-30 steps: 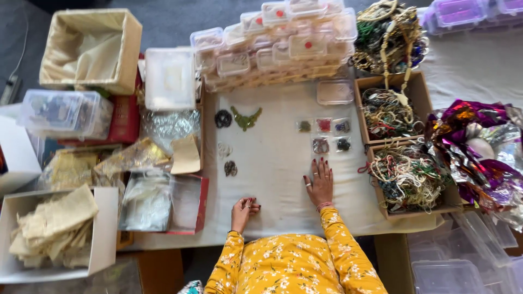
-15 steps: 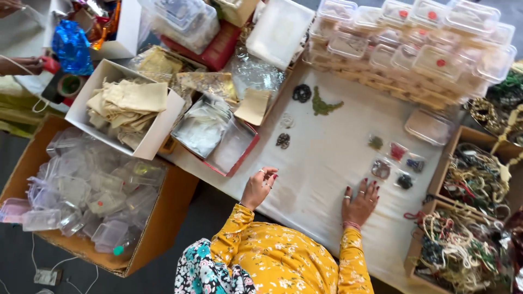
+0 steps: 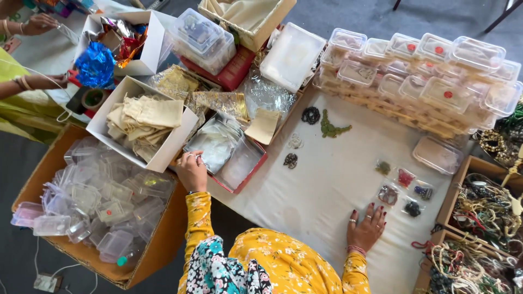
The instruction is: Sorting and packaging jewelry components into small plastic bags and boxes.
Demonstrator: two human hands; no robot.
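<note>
We see our left hand [image 3: 192, 170] at the counter's left edge, fingers curled loosely on the rim of the red-edged tray [image 3: 256, 163] and holding nothing we can make out; it sits just beside the clear plastic pouches [image 3: 215, 144] stacked inside that tray, which lies next to the white box of cloth bags [image 3: 143, 124]. We judge those pouches light, limp and slick, likely to slide off one another, so a pinch at one corner or along the top edge suits them better than a flat press. Our right hand [image 3: 366, 228] lies open, palm down, on the white counter cloth [image 3: 321, 190] near the front edge, just short of the small packets of beads [image 3: 400, 188].
</note>
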